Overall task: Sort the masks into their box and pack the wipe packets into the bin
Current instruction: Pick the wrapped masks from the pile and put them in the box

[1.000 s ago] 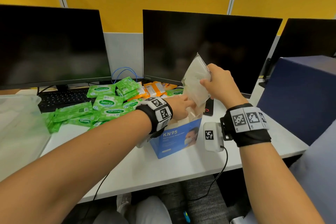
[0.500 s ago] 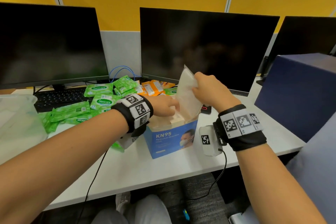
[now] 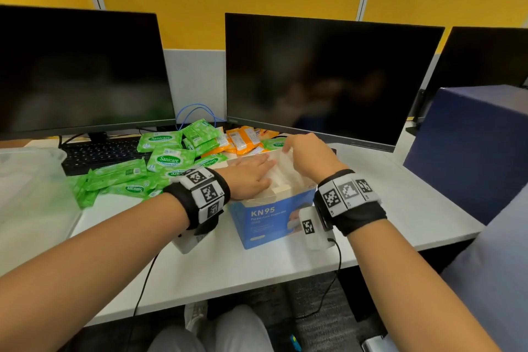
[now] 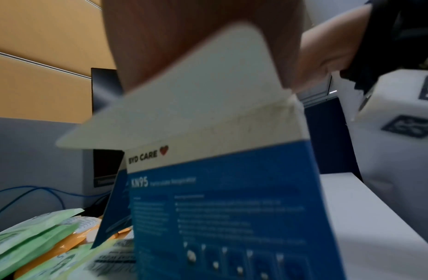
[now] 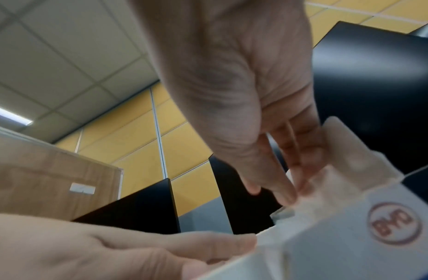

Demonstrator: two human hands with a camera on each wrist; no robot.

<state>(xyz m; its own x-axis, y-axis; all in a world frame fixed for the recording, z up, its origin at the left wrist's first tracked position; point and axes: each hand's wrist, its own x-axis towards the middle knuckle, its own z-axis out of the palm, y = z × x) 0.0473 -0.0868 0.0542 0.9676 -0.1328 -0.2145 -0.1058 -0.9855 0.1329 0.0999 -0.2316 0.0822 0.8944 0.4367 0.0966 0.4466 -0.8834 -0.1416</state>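
While the right hand (image 3: 307, 156) is pinching a clear-wrapped white mask (image 3: 281, 164) into the open blue cardboard box (image 3: 265, 220), the left hand (image 3: 251, 177) is lying flat at nine o'clock; forcing it could crumple it.

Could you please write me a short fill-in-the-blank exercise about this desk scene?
1. The blue box is printed with the code ____.
2. The right hand pushes a bagged mask into the ____.
3. The green wipe packets carry the brand name ____.
4. The left hand lies flat on the box's open ____.

Missing words: KN95; box; Sanicare; top
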